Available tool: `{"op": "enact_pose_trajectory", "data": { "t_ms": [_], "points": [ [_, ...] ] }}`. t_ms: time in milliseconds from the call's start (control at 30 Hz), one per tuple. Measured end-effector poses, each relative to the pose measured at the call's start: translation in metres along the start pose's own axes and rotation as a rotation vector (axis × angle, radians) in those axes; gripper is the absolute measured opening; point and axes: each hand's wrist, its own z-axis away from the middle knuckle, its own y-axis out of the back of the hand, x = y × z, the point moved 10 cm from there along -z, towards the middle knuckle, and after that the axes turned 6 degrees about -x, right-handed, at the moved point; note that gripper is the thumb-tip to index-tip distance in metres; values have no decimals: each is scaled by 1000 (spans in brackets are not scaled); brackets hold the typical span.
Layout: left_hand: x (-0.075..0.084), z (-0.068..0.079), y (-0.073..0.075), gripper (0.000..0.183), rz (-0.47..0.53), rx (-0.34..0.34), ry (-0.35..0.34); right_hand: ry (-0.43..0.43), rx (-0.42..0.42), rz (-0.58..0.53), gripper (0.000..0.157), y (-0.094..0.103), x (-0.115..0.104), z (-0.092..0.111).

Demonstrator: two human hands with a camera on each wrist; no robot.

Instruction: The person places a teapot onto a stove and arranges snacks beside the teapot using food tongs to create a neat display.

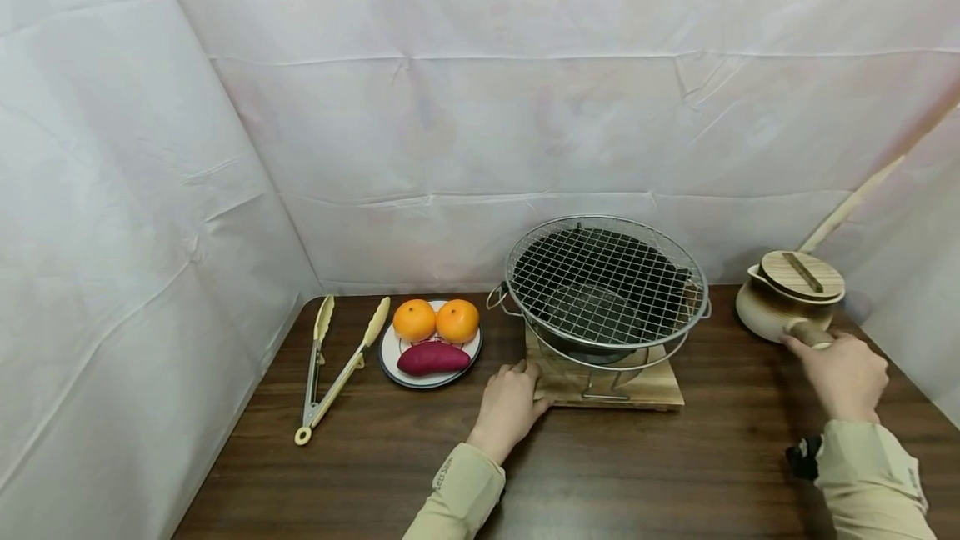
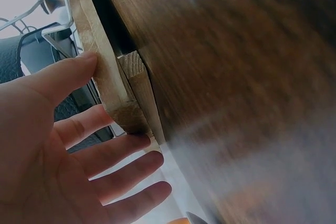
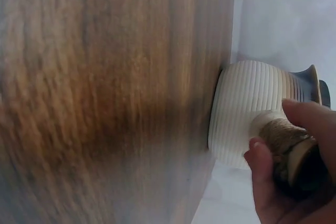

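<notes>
My left hand [image 1: 510,407] is at the front left corner of a wooden board [image 1: 562,390]. In the left wrist view the thumb rests against the board's edge [image 2: 97,35], while the other fingers extend loosely spread past the corner. On that board stands a black tabletop grill [image 1: 577,348] topped by a round wire mesh [image 1: 607,282]. At the far right my right hand [image 1: 843,373] grips the short handle [image 1: 810,333] of a ribbed cream and brown saucepan [image 3: 247,108]. A wooden lid [image 1: 802,275] covers the saucepan, which stands on the table.
Left of the board, a plate [image 1: 390,372] carries two oranges [image 1: 414,321] and a purple sweet potato [image 1: 433,358]. Spread tongs [image 1: 313,386] lie at the table's left side. Pale cloth [image 1: 450,123] hangs behind and beside the dark wooden table [image 1: 637,473].
</notes>
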Motion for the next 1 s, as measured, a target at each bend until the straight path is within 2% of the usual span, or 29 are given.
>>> {"op": "enact_pose_trajectory", "data": {
  "t_ms": [233, 433, 700, 900, 1000],
  "points": [
    [0, 0, 0, 37, -8, -5, 13, -7, 70, -83, 57, 0, 6, 0],
    [0, 0, 0, 38, -11, -20, 19, 6, 193, -132, 50, 5, 11, 2],
    [0, 0, -1, 38, -22, -20, 13, 21, 262, -117, 48, 13, 9, 4],
    [-1, 0, -1, 37, -17, -17, 13, 67, 338, -139, 43, 35, -3, 9],
    [-1, 0, -1, 37, -15, -15, 9, 106, 350, -132, 41, 50, -13, 11]
  ]
}}
